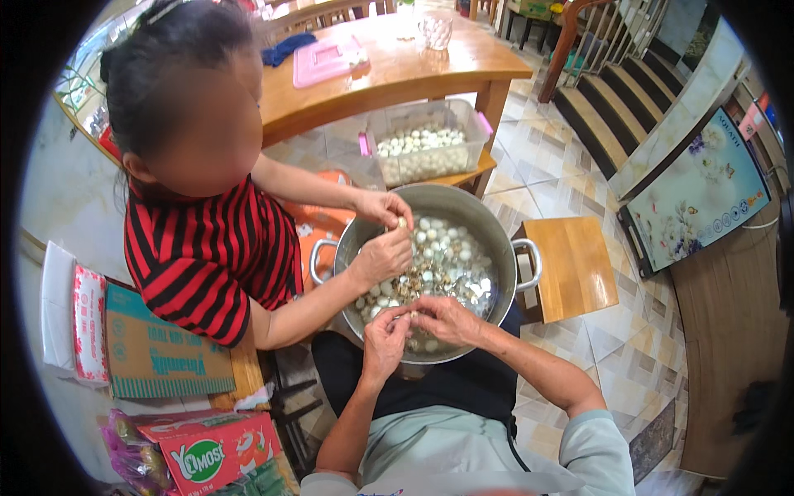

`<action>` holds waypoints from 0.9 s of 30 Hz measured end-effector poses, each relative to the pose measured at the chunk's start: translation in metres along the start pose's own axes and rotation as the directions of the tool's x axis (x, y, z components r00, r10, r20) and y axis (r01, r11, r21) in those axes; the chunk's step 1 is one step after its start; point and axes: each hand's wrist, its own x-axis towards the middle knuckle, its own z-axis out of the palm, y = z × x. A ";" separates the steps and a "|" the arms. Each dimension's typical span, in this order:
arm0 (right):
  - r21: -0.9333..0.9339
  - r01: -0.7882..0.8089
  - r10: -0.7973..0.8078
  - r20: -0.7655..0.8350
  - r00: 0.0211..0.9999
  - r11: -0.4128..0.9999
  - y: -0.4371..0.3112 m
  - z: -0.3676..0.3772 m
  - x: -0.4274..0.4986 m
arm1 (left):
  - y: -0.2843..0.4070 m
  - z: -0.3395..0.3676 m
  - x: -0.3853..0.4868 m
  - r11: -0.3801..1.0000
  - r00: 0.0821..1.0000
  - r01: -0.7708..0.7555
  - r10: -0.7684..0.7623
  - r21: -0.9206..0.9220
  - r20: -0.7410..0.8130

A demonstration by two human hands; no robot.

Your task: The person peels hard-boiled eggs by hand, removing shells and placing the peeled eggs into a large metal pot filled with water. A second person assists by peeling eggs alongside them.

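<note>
A large metal pot [505, 248] with two side handles stands before me, holding water, many small white eggs [456, 239] and a floating cluster of brownish shell pieces [428, 276]. Over its near rim, my left hand [384, 344] and my right hand [446, 319] meet, their fingertips pinching one small egg [414, 315], mostly hidden by the fingers. Across the left side of the pot, another person's two hands [384, 248] hold a small, partly covered egg.
A clear plastic box [428, 164] of peeled eggs rests on a low bench beneath the wooden table [397, 68]. A wooden stool [570, 266] stands right of the pot. Cartons [167, 347] lie at left, with a red drink carton [217, 456] nearer. Stairs [620, 111] rise at back right.
</note>
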 end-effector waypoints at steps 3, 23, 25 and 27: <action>-0.404 -0.105 0.222 0.253 0.942 0.909 0.017 -0.006 -0.002 | -0.001 0.001 0.005 0.974 0.991 -0.124 0.133 0.191 -0.032; -0.270 -0.079 0.216 0.529 0.821 0.960 0.044 -0.007 0.001 | -0.013 -0.009 -0.003 0.986 0.997 -0.072 0.075 0.152 -0.013; -0.210 -0.139 0.230 0.511 0.828 0.968 0.041 -0.009 -0.001 | -0.016 -0.007 -0.003 0.997 0.999 -0.047 0.049 0.066 -0.015; -0.260 -0.126 0.263 0.605 0.751 0.957 0.038 -0.007 -0.005 | -0.017 -0.008 -0.002 0.995 0.997 -0.074 0.076 0.073 -0.014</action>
